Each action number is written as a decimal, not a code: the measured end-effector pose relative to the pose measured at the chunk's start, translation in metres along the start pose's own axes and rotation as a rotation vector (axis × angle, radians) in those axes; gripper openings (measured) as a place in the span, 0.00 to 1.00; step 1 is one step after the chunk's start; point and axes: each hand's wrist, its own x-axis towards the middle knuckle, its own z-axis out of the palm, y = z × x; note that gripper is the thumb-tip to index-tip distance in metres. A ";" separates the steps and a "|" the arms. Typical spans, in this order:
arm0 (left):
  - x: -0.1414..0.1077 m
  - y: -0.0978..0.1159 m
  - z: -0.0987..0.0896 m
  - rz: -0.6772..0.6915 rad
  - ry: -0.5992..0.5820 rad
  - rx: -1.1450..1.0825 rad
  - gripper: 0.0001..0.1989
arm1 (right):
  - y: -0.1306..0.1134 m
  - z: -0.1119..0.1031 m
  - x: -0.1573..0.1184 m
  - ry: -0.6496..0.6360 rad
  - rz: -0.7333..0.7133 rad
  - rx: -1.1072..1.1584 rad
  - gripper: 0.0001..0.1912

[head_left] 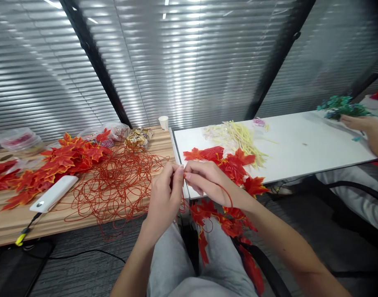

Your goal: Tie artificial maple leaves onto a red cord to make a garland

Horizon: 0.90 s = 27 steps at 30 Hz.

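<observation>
My left hand [166, 192] and my right hand [207, 179] meet fingertip to fingertip above the gap between the two tabletops. Both are closed in a pinch on thin red cord [226, 193], which loops over my right wrist; a small red bit shows between the fingertips. The exact spot they grip is mostly hidden by the fingers. Beside and below my right hand, a garland of red artificial maple leaves [235, 167] lies on the white table and hangs over its edge onto my lap. To the left spreads a loose tangle of the same cord [114, 185].
On the wooden table [9, 229] are a heap of maple leaves [71, 154], a white power bank [54, 194], a gold wrapper [138, 139] and a paper cup [163, 123]. Yellow strands [243, 140] lie on the white table [294, 152]. At right, another person's hand [358, 123] holds teal flowers [340, 106].
</observation>
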 end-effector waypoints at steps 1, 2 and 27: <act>0.000 -0.001 0.000 -0.007 0.004 -0.008 0.12 | 0.001 0.001 0.000 0.005 0.009 0.031 0.14; 0.000 -0.001 0.000 -0.014 0.005 -0.022 0.12 | 0.002 0.002 0.000 0.005 0.012 0.057 0.14; -0.011 -0.008 -0.020 -0.108 0.178 -0.190 0.07 | 0.003 0.005 -0.013 0.237 -0.051 -0.044 0.14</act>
